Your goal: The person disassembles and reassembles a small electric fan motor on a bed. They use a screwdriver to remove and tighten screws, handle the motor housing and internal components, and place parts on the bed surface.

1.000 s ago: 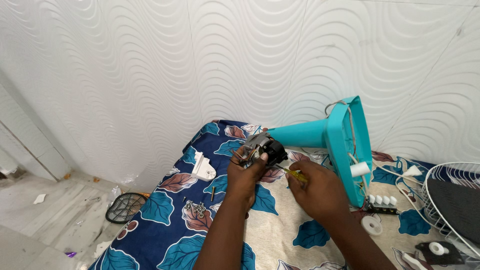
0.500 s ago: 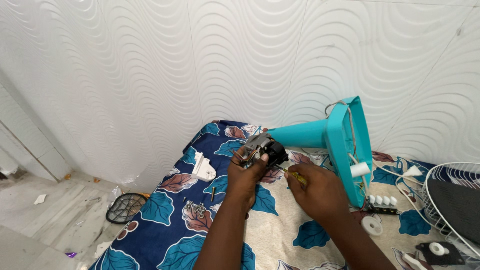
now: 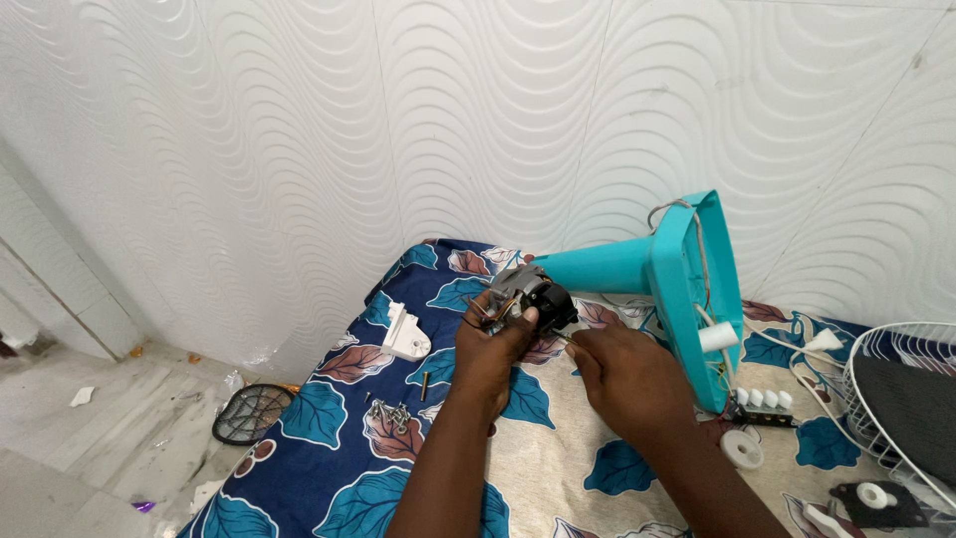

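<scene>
**Both hands on the fan motor at the neck of the stand**

Since the earlier frames almost nothing has shifted: our hands sit where they were, and only the small motor looks turned a touch in the left grip.

Nearest to us, both forearms reach up from the bottom edge over the leaf-patterned cloth (image 3: 329, 468). Our left hand (image 3: 490, 349) is curled shut around the motor (image 3: 533, 297), thumb on top, fingers wrapped under it. Our right hand (image 3: 622, 374) is closed, knuckles up, pinching a thin tool with a yellow handle (image 3: 570, 339) whose end points at the motor; the tip is too small to make out.

Left of the hands there is open cloth, with a few loose screws (image 3: 390, 413) and a white plastic bracket (image 3: 406, 334) near the cloth's left edge. To the right it is crowded: the turquoise fan stand (image 3: 677, 269) lies on its side, its neck meeting the motor, with a white switch strip (image 3: 762, 401) below its base and a wire fan guard (image 3: 896, 399) at the right edge.

Beyond everything rises the white wavy wall (image 3: 299, 130).
</scene>
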